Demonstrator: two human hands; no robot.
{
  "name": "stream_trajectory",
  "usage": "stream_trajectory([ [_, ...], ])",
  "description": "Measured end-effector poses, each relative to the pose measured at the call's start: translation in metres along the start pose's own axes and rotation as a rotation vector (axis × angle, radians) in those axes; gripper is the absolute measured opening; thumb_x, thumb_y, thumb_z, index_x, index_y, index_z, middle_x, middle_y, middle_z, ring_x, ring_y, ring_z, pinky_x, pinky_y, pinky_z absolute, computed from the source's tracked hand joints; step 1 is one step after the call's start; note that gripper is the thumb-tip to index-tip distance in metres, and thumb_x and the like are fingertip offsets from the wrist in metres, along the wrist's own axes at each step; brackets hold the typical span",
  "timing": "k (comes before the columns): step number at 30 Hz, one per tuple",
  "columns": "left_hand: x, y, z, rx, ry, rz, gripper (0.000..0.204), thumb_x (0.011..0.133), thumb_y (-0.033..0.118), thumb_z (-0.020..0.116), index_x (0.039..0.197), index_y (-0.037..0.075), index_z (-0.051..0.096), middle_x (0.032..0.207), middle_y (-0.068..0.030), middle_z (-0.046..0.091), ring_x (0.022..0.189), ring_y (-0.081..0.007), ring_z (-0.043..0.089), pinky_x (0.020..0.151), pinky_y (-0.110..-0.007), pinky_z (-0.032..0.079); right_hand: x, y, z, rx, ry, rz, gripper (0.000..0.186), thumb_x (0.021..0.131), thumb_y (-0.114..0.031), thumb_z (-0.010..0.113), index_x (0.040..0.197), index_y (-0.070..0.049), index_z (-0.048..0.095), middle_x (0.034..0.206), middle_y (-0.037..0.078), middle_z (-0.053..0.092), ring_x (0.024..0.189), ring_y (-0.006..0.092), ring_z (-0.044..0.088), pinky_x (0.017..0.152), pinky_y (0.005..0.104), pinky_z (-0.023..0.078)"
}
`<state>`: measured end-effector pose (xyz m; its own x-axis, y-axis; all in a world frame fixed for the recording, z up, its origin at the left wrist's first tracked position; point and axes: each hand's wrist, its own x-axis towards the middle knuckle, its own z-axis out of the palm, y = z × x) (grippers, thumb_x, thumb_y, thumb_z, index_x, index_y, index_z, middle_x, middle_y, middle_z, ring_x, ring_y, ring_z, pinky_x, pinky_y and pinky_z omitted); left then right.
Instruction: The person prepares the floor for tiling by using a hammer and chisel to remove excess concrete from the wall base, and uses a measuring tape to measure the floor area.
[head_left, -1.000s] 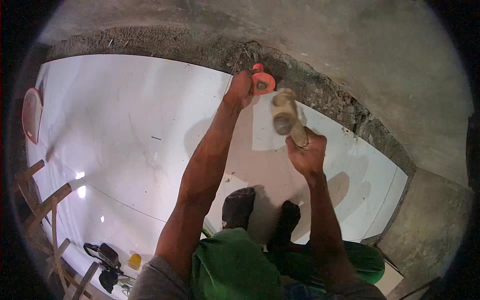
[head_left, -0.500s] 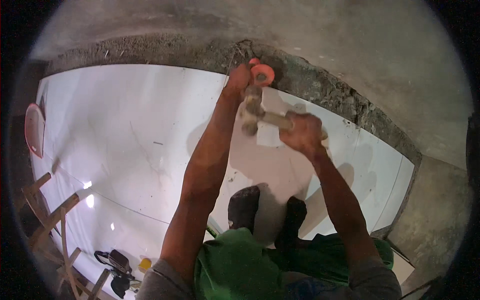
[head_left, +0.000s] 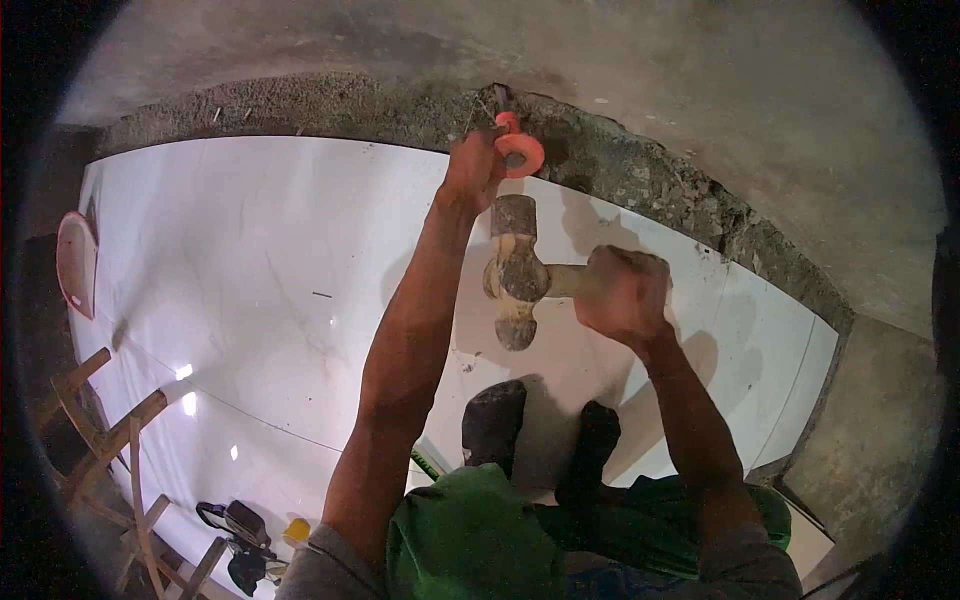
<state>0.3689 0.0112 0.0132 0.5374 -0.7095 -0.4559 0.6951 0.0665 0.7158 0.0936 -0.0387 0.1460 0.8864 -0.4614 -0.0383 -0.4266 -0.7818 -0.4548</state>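
My left hand [head_left: 473, 170] is closed round a chisel [head_left: 530, 150] with an orange-red grip and a round guard. Its metal tip points away from me, at the rough concrete strip [head_left: 640, 170] along the wall's foot. In my right hand [head_left: 625, 295] is the handle of a hammer [head_left: 518, 275]; my fingers are wrapped round it. The hammer's worn metal head hangs over the white floor tiles [head_left: 270, 230], nearer to me than the chisel and apart from its struck end.
A grey wall [head_left: 700, 80] curves round the far side and right. At the left stand a pinkish basin [head_left: 77, 265] and a wooden frame [head_left: 110, 440]. Dark straps or gear [head_left: 240, 525] and a small yellow thing [head_left: 297, 530] lie at the lower left. My feet [head_left: 493, 425] are close below the hammer.
The hammer has drawn back toward me, away from the chisel, and its head shows more clearly. My left hand still holds the chisel, whose metal shaft now shows beyond the grip.
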Motion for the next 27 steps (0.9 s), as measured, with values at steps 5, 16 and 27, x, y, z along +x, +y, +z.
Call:
stream_trajectory([
  [5,0.023,-0.010,-0.013,0.294,-0.075,0.125,0.012,0.097,0.008,0.052,0.097,0.002,0.063,0.082,-0.0014,0.056,0.066,-0.0137,0.052,0.056,-0.034,0.041,0.016,-0.001,-0.011,0.005,0.067,-0.208,0.046,0.061,-0.039,0.081,0.097,-0.014,0.066,0.086,0.006,0.069,0.080,0.0341,0.069,0.073,0.0489,0.054],
  [16,-0.008,0.054,0.032,0.474,0.046,0.010,0.021,0.099,0.009,0.045,0.102,-0.001,0.063,0.091,-0.0087,0.064,0.079,-0.0173,0.063,0.065,-0.035,0.051,0.083,0.016,0.010,-0.148,0.023,-0.025,0.017,0.075,-0.015,0.074,0.073,-0.012,0.058,0.063,0.005,0.053,0.051,0.0300,0.051,0.051,0.0434,0.042],
  [27,-0.003,0.050,0.037,-0.200,-0.134,-0.080,0.022,0.101,0.006,0.042,0.108,-0.002,0.061,0.099,-0.0136,0.062,0.090,-0.0231,0.067,0.075,-0.039,0.060,0.079,0.011,0.010,0.007,-0.002,0.162,0.026,0.079,-0.022,0.073,0.097,-0.003,0.073,0.091,0.023,0.074,0.087,0.0409,0.073,0.074,0.0492,0.057],
])
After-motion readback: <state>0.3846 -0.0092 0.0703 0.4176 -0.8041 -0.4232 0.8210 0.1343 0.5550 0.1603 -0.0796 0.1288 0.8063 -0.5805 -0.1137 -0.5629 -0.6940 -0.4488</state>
